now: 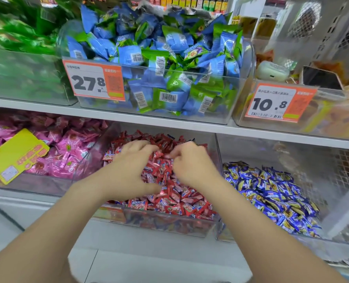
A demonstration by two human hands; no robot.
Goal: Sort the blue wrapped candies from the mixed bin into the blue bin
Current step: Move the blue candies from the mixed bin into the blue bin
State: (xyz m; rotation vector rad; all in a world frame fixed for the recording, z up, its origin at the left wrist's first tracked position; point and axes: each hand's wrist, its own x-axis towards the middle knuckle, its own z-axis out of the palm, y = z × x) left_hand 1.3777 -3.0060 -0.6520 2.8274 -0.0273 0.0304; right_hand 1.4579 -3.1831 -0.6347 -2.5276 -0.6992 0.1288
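Where white shelving (36, 107) spans the shop, clear bins (226, 116) line it.

A shop's white metal shelving stands in bright, even light. Along the upper shelf (47, 107) sit clear plastic bins: a bin of green packets (26, 82) at the left end, a bin of blue and green packets (220, 115) in the middle, and a bin of orange-brown snacks (333, 123) at the right end. Orange-and-white price tags reading 27.8 (94, 80) and 10.8 (279, 103) hang at their front edges. A yellow tag (16, 154) fronts a bin of pink packets (36, 184) at the lower shelf's left end. A white perforated panel (320, 37) rises at top right. Blurred bottles (200, 2) line a far shelf.
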